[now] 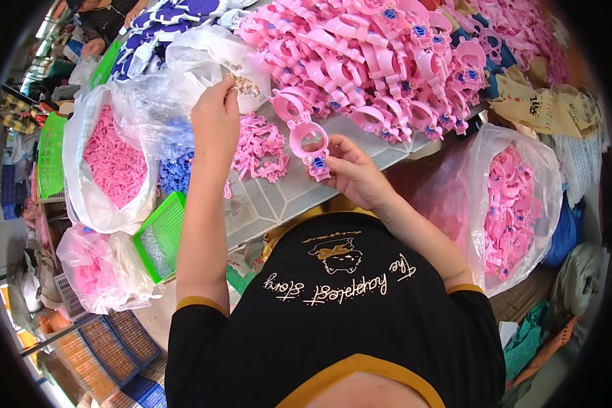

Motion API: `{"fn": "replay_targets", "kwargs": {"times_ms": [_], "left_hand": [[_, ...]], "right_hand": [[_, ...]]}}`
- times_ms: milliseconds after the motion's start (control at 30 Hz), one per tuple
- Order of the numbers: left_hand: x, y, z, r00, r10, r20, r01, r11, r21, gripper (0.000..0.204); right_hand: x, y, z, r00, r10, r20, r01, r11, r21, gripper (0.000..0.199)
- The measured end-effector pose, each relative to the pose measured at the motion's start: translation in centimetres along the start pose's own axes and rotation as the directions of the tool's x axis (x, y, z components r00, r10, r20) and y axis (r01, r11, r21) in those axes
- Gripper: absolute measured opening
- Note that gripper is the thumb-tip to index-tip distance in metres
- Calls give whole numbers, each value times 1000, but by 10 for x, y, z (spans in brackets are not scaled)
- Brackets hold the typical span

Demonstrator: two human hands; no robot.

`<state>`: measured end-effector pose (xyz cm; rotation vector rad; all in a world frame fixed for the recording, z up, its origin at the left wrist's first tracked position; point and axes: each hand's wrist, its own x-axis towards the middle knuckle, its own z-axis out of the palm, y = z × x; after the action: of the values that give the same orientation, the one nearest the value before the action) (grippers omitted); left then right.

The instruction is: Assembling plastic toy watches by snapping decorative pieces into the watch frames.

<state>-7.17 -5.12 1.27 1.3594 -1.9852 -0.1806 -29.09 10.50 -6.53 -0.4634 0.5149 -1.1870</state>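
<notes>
Right hand (355, 173) pinches, thumb against fingers, the lower end of a pink plastic piece with two joined rings (297, 124), beside its blue insert (319, 163); the rings extend up and away from the grip, presumably held so to leave them unobstructed. The piece is near the front edge of the grey tabletop (248, 214), just below a heap of similar pink plastic pieces (381, 64), likely placed for easy reach. Left hand (216, 112) has its fingertips drawn together at small gold-brown bits (246, 86); whether any are gripped cannot be told.
</notes>
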Motion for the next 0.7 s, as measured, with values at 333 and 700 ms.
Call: {"fn": "replay_targets", "kwargs": {"times_ms": [333, 700], "left_hand": [[44, -39, 61, 910, -211, 358, 119, 958, 261, 26], [22, -36, 27, 964, -118, 239, 126, 992, -20, 28]], "right_hand": [[4, 1, -4, 1000, -3, 6, 3, 1000, 13, 31], [-2, -1, -1, 1000, -5, 4, 5, 1000, 20, 32]]}}
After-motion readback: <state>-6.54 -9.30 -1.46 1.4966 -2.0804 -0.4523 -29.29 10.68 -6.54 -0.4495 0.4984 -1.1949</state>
